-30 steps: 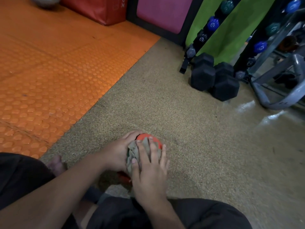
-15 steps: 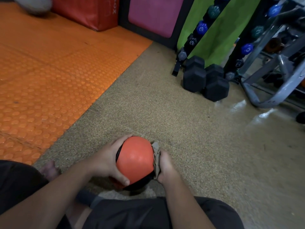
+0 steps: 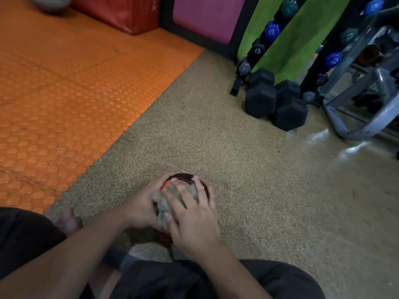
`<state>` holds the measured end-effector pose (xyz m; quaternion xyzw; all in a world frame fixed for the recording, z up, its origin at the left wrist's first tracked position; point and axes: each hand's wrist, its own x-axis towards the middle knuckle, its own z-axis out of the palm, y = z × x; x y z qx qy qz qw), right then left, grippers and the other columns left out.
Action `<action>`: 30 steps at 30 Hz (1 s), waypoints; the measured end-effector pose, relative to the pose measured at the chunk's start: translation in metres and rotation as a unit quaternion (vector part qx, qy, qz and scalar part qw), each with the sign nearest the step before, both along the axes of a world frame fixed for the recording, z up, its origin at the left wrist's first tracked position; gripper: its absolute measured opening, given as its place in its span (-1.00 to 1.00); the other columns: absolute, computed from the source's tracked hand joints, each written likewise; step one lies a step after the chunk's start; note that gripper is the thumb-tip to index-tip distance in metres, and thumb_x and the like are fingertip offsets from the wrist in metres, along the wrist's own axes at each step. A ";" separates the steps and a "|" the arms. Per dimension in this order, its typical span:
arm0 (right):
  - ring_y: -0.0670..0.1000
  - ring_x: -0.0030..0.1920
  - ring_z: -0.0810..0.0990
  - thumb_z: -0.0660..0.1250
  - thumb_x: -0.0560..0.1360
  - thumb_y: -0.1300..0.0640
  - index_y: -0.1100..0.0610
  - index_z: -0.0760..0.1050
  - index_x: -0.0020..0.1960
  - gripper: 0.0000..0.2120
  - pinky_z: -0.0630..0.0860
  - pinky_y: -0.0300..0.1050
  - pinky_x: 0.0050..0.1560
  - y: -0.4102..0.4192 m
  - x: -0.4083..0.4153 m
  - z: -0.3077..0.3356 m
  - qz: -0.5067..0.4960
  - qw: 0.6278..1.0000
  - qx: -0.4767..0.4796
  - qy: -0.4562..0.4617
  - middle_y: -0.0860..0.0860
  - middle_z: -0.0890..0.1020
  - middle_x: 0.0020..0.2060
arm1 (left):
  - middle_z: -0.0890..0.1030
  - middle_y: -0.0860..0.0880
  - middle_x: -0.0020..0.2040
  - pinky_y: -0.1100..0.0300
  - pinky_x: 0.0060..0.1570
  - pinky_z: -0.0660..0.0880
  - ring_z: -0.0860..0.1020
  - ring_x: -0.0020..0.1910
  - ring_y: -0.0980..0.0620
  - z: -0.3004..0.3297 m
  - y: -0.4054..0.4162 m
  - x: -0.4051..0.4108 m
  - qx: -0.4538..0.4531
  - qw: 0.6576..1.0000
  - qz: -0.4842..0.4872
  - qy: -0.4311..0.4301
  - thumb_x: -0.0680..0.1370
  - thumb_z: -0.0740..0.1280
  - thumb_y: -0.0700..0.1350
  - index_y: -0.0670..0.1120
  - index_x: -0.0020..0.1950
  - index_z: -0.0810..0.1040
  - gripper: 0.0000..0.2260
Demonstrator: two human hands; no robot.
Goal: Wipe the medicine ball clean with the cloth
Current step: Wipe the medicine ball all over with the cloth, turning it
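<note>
**Ball could be rolling free mid-wipe**

The right hand (image 3: 194, 221) is pressing the cloth (image 3: 166, 201) with spread fingers onto the medicine ball (image 3: 183, 177), low over the near floor (image 3: 259, 190). The left hand (image 3: 140, 208) is cupping its left side. Uneven pressure is risking a slip toward the far dumbbells (image 3: 276, 104).

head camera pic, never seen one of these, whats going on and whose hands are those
There is no machine here. The view comes from a camera worn on a person's head, looking down at their own two hands as they sit on a speckled gym floor. The left hand grips the side of a small orange and black medicine ball. The right hand presses a grey cloth onto the top of the ball with spread fingers, wiping it. Beyond lie an orange studded mat, black dumbbells and a rack of coloured weights.
</note>
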<state>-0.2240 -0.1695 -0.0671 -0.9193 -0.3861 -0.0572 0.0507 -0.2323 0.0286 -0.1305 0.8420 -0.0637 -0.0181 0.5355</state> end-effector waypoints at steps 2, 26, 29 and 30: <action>0.18 0.65 0.02 0.05 0.66 -0.23 -0.21 0.22 0.59 -0.50 -0.09 0.36 0.59 -0.008 0.010 0.009 0.071 0.997 -0.022 0.012 -0.17 0.22 0.62 | 0.34 0.01 0.60 -0.08 0.56 0.32 0.36 0.58 0.00 -0.002 0.000 -0.002 0.008 1.000 -0.008 -0.003 0.17 0.75 0.22 0.04 0.69 0.13 0.24; -0.01 0.23 0.62 0.22 0.60 -0.32 0.01 0.62 0.32 -0.48 0.48 -0.07 0.34 -0.038 0.086 -0.014 -0.275 0.781 0.294 0.478 -0.01 0.67 0.25 | -0.04 0.28 0.67 0.19 0.63 0.03 -0.02 0.66 0.28 0.014 -0.015 -0.023 0.114 0.991 -0.064 -0.011 0.02 0.67 0.45 0.34 0.63 -0.07 0.36; 0.13 -0.09 0.70 0.27 0.62 -0.24 0.19 0.66 0.14 -0.50 0.61 0.00 0.05 -0.045 0.108 -0.037 -0.375 0.681 0.301 0.552 0.14 0.73 -0.08 | -0.09 0.36 0.65 0.29 0.59 -0.04 -0.07 0.64 0.34 0.020 -0.020 -0.025 0.122 0.989 -0.083 -0.024 0.04 0.70 0.40 0.30 0.65 -0.05 0.36; 0.15 -0.09 0.70 0.30 0.58 -0.24 0.20 0.67 0.08 -0.50 0.62 0.02 0.06 -0.044 0.104 -0.039 -0.387 0.658 0.317 0.563 0.17 0.73 -0.10 | -0.09 0.37 0.65 0.28 0.59 -0.03 -0.07 0.63 0.35 0.021 -0.018 -0.027 0.122 0.989 -0.083 -0.018 0.05 0.71 0.39 0.30 0.65 -0.06 0.36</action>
